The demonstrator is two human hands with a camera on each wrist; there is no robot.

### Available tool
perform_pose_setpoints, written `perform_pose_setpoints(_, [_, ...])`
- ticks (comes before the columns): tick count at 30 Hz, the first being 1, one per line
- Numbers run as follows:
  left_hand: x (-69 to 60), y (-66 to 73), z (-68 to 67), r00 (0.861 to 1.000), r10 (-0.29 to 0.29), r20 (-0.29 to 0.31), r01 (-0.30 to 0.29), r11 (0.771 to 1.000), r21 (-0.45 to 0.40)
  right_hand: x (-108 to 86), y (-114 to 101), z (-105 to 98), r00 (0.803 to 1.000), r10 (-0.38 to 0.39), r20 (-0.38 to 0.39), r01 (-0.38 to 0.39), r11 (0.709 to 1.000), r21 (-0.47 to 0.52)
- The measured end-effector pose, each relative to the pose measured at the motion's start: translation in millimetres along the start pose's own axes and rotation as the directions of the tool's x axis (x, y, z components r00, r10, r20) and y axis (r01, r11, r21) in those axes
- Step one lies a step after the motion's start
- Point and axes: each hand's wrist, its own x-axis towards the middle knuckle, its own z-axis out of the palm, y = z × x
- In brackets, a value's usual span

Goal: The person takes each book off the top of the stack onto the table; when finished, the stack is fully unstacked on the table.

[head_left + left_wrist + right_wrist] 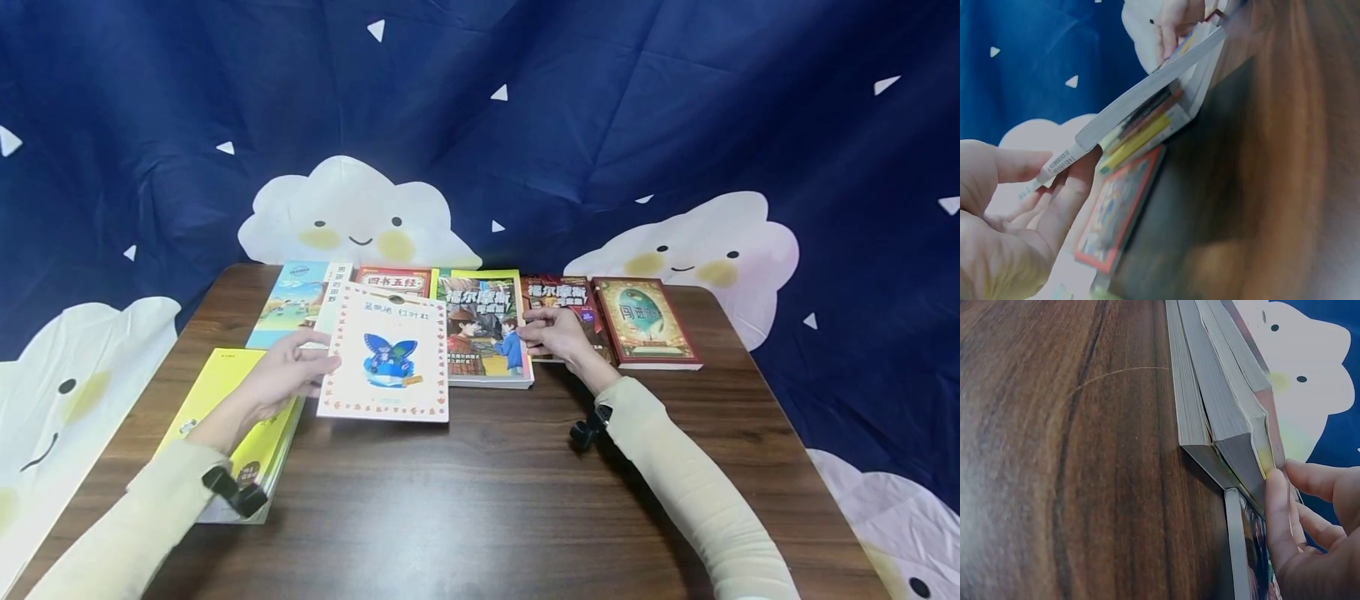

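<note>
My left hand (288, 375) pinches the left edge of a white paperback (390, 392) between thumb and fingers. A blue butterfly and a leaf border decorate its cover. In the left wrist view this book (1141, 97) is tilted and raised above the other books. My right hand (558, 333) holds the right edge of a colourful detective book (480, 362), thumb and fingers at its side. In the right wrist view my right hand (1316, 531) is at the corner of a stack of books (1222, 400); which layers it grips is partly hidden.
Along the far table edge lie a blue-covered book (288, 304), a red book (390, 277), a dark red book (555, 287) and a green-and-gold book (641, 325). A yellow book (217, 383) lies under the left forearm. A blue cloud-patterned curtain (525, 167) hangs behind the table (465, 500).
</note>
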Motion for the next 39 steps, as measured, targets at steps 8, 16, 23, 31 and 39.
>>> perform_pose_setpoints(8, [-51.9, -25.0, -20.7, 0.998, -0.040, 0.046, 0.039, 0.999, 0.022, -0.8, -1, -1, 1.000, 0.007, -0.001, -0.007, 1.000, -0.003])
perform_pose_setpoints(16, [-74.2, -47.9, -18.6, 0.992, -0.125, -0.008, 0.125, 0.985, 0.117, -0.6, -1, -4, 1.000, 0.013, -0.001, -0.013, 1.000, -0.023])
perform_pose_setpoints(23, [-76.9, -54.9, -9.6, 0.984, -0.160, -0.077, 0.174, 0.960, 0.222, -0.9, -1, -4, 1.000, 0.011, -0.004, -0.011, 0.999, -0.038])
perform_pose_setpoints(31, [-73.5, -54.2, -2.7, 0.972, -0.174, -0.157, 0.223, 0.896, 0.385, 0.0, 1, -1, 1.000, 0.021, -0.013, -0.021, 1.000, -0.017])
perform_pose_setpoints(39, [-71.0, -50.7, 0.6, 0.959, -0.196, -0.205, 0.270, 0.853, 0.446, -0.4, 0, 0, 1.000, 0.013, -0.003, -0.013, 1.000, -0.007])
